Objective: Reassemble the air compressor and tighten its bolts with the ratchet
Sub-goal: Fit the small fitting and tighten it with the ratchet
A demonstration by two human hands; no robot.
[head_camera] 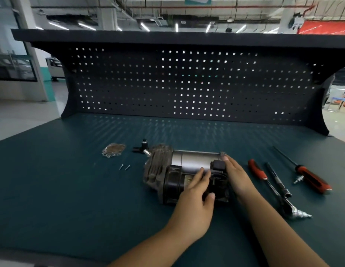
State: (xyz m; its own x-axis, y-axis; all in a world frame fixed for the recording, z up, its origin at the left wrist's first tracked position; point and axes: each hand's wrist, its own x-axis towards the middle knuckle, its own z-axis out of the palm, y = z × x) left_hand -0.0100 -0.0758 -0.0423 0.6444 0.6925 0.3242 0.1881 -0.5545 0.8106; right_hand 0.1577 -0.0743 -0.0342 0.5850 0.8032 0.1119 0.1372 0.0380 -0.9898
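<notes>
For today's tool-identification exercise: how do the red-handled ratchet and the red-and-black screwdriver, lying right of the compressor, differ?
The ratchet has its red grip at the far end and a chunky chrome head at the near end; the screwdriver has its handle near and a thin dark shaft pointing away. The ratchet's grip is mostly red; the screwdriver's is red with black. Both lie untouched on the green mat.

The compressor [167,170] lies mid-counter [71,189], left hand [194,197] and right hand [236,174] on its right end. Behind-left sit a fitting [141,148], then a plate [113,150], with two screws [124,167] before it. To the right lie the ratchet [257,171], a bar [277,179] and a screwdriver [310,178].
</notes>
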